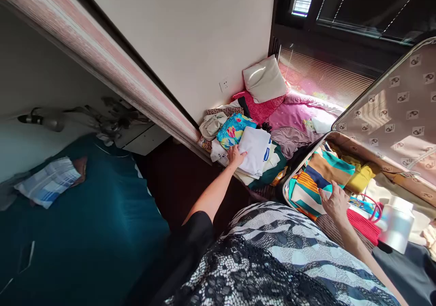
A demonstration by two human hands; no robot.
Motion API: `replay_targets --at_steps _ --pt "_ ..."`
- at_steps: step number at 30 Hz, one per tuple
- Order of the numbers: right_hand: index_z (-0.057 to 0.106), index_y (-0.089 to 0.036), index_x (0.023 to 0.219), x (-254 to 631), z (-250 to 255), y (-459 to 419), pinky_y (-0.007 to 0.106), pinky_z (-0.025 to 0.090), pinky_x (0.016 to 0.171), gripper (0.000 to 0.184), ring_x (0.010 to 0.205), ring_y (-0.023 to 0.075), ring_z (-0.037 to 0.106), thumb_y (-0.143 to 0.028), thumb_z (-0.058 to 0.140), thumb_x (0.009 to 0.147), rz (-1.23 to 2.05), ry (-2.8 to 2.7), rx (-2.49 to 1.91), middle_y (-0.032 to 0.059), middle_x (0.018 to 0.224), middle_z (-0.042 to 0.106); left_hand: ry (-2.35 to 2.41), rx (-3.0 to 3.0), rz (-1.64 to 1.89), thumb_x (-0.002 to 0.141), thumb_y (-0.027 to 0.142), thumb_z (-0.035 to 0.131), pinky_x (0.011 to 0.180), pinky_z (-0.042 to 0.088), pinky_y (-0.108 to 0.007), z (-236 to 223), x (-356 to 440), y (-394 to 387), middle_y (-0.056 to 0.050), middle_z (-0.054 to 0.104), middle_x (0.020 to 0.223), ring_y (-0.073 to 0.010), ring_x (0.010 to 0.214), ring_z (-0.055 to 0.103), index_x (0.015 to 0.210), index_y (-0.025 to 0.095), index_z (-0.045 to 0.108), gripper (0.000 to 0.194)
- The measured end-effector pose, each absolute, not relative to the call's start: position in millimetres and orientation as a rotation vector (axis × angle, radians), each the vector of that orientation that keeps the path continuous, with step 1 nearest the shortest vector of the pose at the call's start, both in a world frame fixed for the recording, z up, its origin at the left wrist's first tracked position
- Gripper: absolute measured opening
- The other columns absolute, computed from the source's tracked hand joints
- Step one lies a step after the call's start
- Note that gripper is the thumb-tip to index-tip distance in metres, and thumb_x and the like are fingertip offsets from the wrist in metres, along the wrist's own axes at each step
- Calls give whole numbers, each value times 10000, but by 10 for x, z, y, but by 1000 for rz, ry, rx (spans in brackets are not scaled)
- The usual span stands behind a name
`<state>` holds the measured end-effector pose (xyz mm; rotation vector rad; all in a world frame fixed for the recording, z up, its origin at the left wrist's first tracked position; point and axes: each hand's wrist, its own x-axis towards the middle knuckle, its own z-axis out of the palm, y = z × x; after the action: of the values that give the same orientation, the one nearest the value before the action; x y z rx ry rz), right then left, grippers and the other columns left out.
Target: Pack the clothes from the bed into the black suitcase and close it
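My left hand (pixel 235 156) reaches out to a pile of folded clothes and grips the near edge of a folded white garment (pixel 255 150) on top of it. Beside that garment lies a bright blue floral cloth (pixel 233 130). My right hand (pixel 334 200) rests with fingers spread on a striped teal, orange and navy garment (pixel 318 179) packed in an open suitcase (pixel 398 115). The suitcase lid stands up, lined with patterned fabric.
A pink bed cover (pixel 299 115) and a cream pillow (pixel 265 80) lie behind the pile. Yellow cloth (pixel 361 178), a red item (pixel 364 226) and a white container (pixel 397 226) are by the suitcase. A teal bed (pixel 85 224) with a checked cloth (pixel 49 181) is at left.
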<state>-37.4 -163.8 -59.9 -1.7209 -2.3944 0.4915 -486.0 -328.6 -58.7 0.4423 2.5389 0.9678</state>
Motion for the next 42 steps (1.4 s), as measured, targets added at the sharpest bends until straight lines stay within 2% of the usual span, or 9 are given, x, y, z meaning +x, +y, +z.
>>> replay_targets --at_steps 6,11,16,21,27,31,34,38,42 --pt "630 -107 1512 -343 -678 -1865 656 530 1074 756 1299 465 623 -589 442 960 522 -2387 -1662 282 1395 684 2470 430 868 793 244 977 1196 458 -447 -625 -4970 -3191 -217 705 1386 -382 1402 641 1310 140 676 607" --pt "674 -157 1378 -296 -661 -1860 543 585 1010 611 1075 359 689 -510 521 904 580 -2320 -1531 210 1178 729 2563 573 713 835 287 959 1215 434 -450 -554 -4946 -3152 -239 631 1468 -397 1459 585 1299 130 655 576" --pt "727 -175 1290 -323 -642 -1906 483 622 916 553 883 285 720 -494 570 866 692 -2251 -1600 199 1221 751 2572 578 725 856 231 928 1172 477 -420 -449 -4860 -3120 -243 648 1485 -378 1447 622 1366 123 622 604" --pt "762 -176 1213 -377 -591 -1940 469 639 897 504 833 267 752 -484 579 859 784 -2241 -1614 215 1279 764 2459 503 679 793 180 916 1085 549 -448 -323 -4910 -3071 -238 772 1286 -415 1287 728 1163 123 721 422" --pt "767 -163 1249 -426 -516 -1933 498 660 880 546 844 288 780 -526 596 878 871 -2194 -1566 226 1255 772 2201 452 1099 660 79 811 965 608 -382 -75 -4922 -3006 -131 820 1030 -325 1082 777 992 145 741 346" --pt "762 -168 1278 -530 -332 -2039 533 681 875 612 880 305 787 -631 663 891 1101 -1998 -1525 234 1304 769 1952 379 1306 563 119 813 859 643 -342 213 -4858 -3017 -45 812 917 -251 909 779 1007 173 715 458" --pt "748 -196 1323 -660 -107 -2172 575 660 1000 698 1003 318 784 -702 791 844 1367 -1807 -1488 216 1371 759 1645 311 1478 465 174 870 803 671 -340 439 -4736 -3047 -5 803 863 -224 816 774 992 207 705 553" --pt "716 -232 1380 -818 138 -2206 562 584 1160 828 1250 324 749 -794 880 793 1907 -1366 -1386 175 1371 767 1421 413 1467 509 331 938 888 711 -403 655 -4327 -2923 -38 850 1013 -288 974 820 988 274 760 514" --pt "672 -263 1418 -674 304 -2166 599 589 1152 924 1326 359 737 -950 757 806 2313 -764 -952 130 1320 803 1277 608 1206 648 405 905 1021 694 -495 730 -3366 -2665 -29 831 1305 -330 1202 798 1415 372 723 788"
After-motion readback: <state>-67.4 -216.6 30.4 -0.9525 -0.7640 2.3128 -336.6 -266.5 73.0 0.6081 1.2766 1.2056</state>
